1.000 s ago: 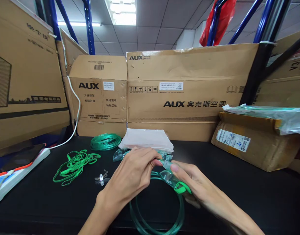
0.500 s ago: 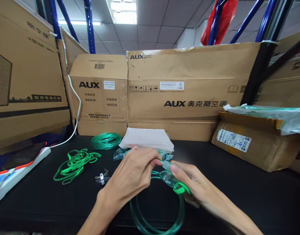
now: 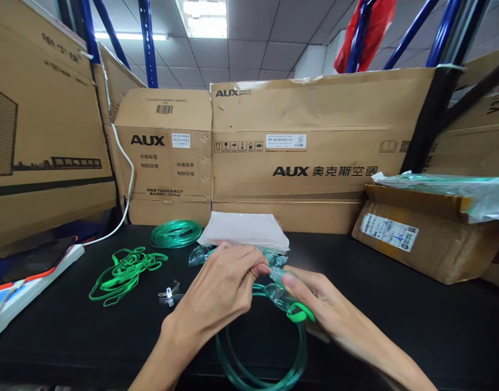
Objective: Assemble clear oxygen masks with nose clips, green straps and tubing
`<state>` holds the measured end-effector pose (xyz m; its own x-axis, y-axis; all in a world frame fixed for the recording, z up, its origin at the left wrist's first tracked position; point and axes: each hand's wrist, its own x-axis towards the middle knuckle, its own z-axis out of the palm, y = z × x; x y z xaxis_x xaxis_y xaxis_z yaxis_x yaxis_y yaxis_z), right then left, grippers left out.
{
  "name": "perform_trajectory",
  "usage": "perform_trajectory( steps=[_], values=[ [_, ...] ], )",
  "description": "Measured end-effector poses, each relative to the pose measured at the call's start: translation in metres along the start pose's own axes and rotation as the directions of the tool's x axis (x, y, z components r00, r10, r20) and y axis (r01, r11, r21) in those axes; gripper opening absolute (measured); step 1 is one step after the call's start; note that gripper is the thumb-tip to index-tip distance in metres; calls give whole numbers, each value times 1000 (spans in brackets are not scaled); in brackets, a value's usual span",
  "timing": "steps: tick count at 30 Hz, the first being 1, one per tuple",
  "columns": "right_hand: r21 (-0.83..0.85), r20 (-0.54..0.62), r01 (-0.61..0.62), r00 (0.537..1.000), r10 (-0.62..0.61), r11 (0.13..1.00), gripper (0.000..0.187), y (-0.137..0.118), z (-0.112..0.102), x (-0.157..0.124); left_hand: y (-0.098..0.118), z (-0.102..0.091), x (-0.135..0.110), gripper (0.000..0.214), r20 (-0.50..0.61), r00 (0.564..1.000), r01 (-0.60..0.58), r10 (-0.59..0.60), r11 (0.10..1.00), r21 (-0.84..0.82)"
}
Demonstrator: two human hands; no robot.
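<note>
My right hand (image 3: 314, 293) is closed around a clear green-tinted oxygen mask (image 3: 279, 296), thumb on top near its pale connector (image 3: 277, 274). A bright green elastic strap (image 3: 300, 313) loops out under the right fingers. My left hand (image 3: 228, 277) pinches at the connector from the left; its fingers hide most of what they grip, which looks like the end of the green tubing. Coiled green tubing (image 3: 300, 358) hangs below both hands, its upper strands passing behind the left fingers. Beyond the hands, more clear mask pieces (image 3: 198, 256) lie partly covered.
On the black tabletop (image 3: 367, 326) lie tangled green elastic straps (image 3: 122, 274), small clear and metal pieces (image 3: 170, 296), a coil of green tubing (image 3: 176, 233) and a white paper stack (image 3: 244, 229). A cardboard box (image 3: 420, 239) with plastic bags stands right; a phone (image 3: 37, 263) lies left.
</note>
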<state>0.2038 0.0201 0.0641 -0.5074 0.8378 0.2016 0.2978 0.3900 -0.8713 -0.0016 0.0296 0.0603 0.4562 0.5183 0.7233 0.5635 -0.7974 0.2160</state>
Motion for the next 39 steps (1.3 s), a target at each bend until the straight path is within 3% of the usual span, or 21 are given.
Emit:
perform_trajectory(
  steps=[4, 8, 11, 14, 19, 22, 27, 34, 39],
  values=[
    [-100, -56, 67, 996, -73, 993, 49, 1, -1, -1, 0, 0, 0, 19, 18, 999, 36, -36, 999, -5],
    [-382, -92, 50, 991, -92, 923, 39, 6, -4, -3, 0, -6, -1, 14, 106, 985, 139, -133, 989, -57],
    [-585, -92, 40, 989, -115, 810, 36, 10, -2, -3, -1, -11, -1, 13, 204, 953, 247, -223, 964, -99],
    [-765, -75, 87, 972, -222, 639, 31, 15, 1, -4, -3, -16, -2, 19, 269, 922, 318, -277, 940, -122],
    [-927, -16, 146, 904, -426, 345, 34, 27, 6, -5, -4, -17, -5, 17, 274, 915, 332, -296, 938, -96],
    [-955, 13, 147, 888, -460, 259, 36, 33, 6, -5, -5, -16, -5, 17, 255, 924, 308, -284, 950, -60],
    [-938, 12, 160, 901, -433, 307, 35, 30, 7, -5, -6, -14, -5, 17, 223, 948, 238, -225, 971, -34],
    [-863, -67, 101, 948, -310, 495, 39, 16, 8, -6, -5, -13, -1, 21, 180, 973, 143, -145, 989, 24],
    [-707, -111, 41, 979, -168, 706, 43, 11, 7, -6, -4, -10, -2, 21, 127, 987, 101, -102, 995, 20]
  ],
)
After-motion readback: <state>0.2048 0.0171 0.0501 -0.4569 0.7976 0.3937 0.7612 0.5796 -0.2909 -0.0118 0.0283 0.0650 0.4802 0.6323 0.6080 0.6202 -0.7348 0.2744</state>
